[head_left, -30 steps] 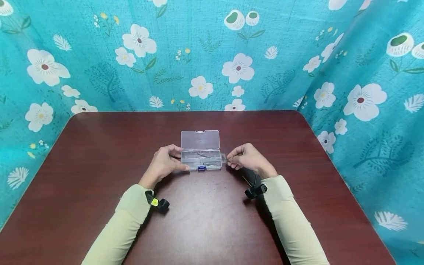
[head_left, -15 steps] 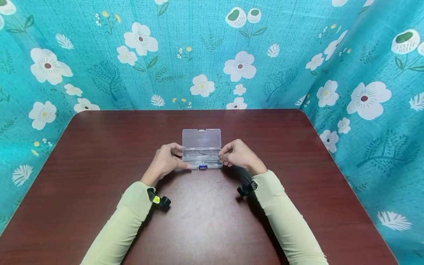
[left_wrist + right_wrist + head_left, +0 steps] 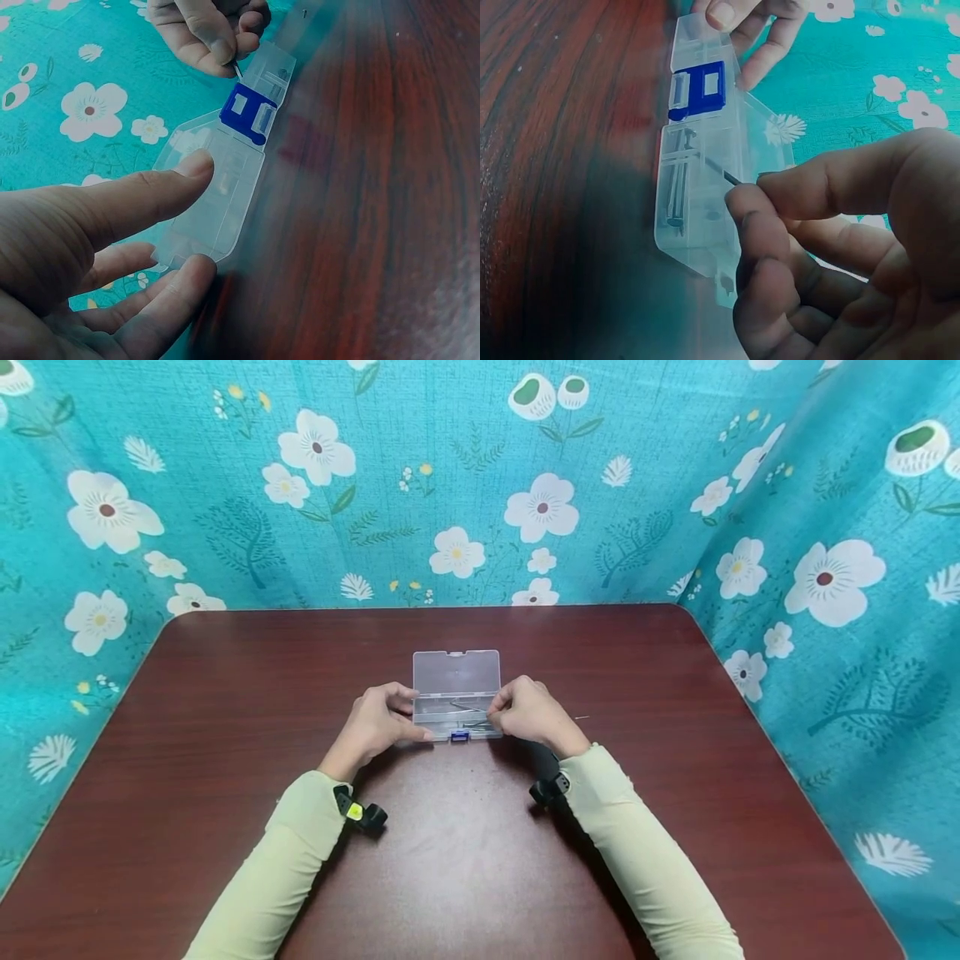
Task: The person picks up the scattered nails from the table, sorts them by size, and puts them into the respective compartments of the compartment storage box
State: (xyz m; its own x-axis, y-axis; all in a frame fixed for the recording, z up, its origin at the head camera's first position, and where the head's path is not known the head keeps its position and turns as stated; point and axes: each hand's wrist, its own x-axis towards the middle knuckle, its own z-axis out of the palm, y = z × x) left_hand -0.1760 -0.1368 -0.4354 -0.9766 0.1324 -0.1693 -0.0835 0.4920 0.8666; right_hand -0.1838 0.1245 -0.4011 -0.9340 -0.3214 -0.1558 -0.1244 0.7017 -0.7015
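A clear plastic storage box (image 3: 442, 720) with a blue latch (image 3: 460, 737) sits on the table, its lid (image 3: 456, 672) raised at the back. My left hand (image 3: 372, 722) grips the box's left end between thumb and fingers. At the other end, my right hand (image 3: 528, 710) pinches a thin metal nail (image 3: 731, 177) between thumb and forefinger, its free end reaching in over the box. Most of that nail is hidden by the fingers. Through the clear front wall, several nails (image 3: 676, 199) show lying in the front compartment.
One more nail (image 3: 582, 717) lies on the dark red-brown table (image 3: 465, 860), right of my right hand. Behind and beside the table hangs a turquoise flowered curtain (image 3: 480, 510). Each wrist carries a small black camera, such as the left wrist camera (image 3: 371, 818).
My right hand has moved left from beside the box to over its right end, bringing the pinched nail with it. The nail on the table has come into view. My left hand keeps its grip.
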